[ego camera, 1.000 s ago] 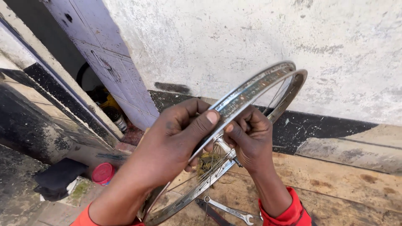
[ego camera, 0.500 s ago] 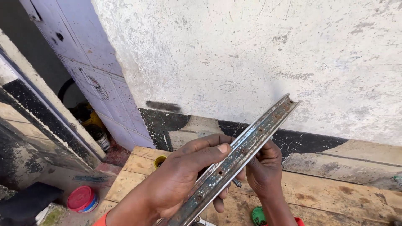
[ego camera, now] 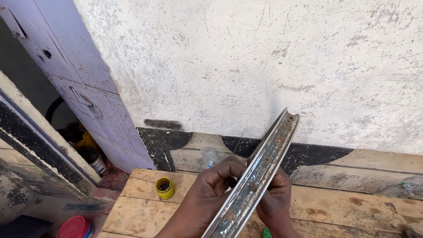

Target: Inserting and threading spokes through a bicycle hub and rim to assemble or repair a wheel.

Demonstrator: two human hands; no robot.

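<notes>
The wheel rim (ego camera: 257,176) has turned since a moment ago: first it showed as a wide open ring, then it went thin, and now it is seen edge on, like one long strip that points up and to the right toward the wall (ego camera: 264,61). The view has also moved, so more of the wooden boards (ego camera: 145,207) shows than before. From the head camera, the left hand (ego camera: 211,185) is curled around the left side of the rim, with its fingers bent over the edge. The right hand (ego camera: 275,198) is closed on the other side, partly hidden behind the metal. Both hands grip the rim low down, near its bottom part, and the top end stands free in the air. Held this way, the inside groove with its small holes faces the person, so it is easy to look along it. The rim looks old, grey and rusty. A small round yellow tin (ego camera: 164,187) sits open on the boards, left of the hands and apart from them. A round red lid (ego camera: 74,227) lies lower left, off the boards. A bit of something green (ego camera: 266,232) peeks out under the right hand; I cannot tell what it is. A pale purple door (ego camera: 66,75) stands at the left.
</notes>
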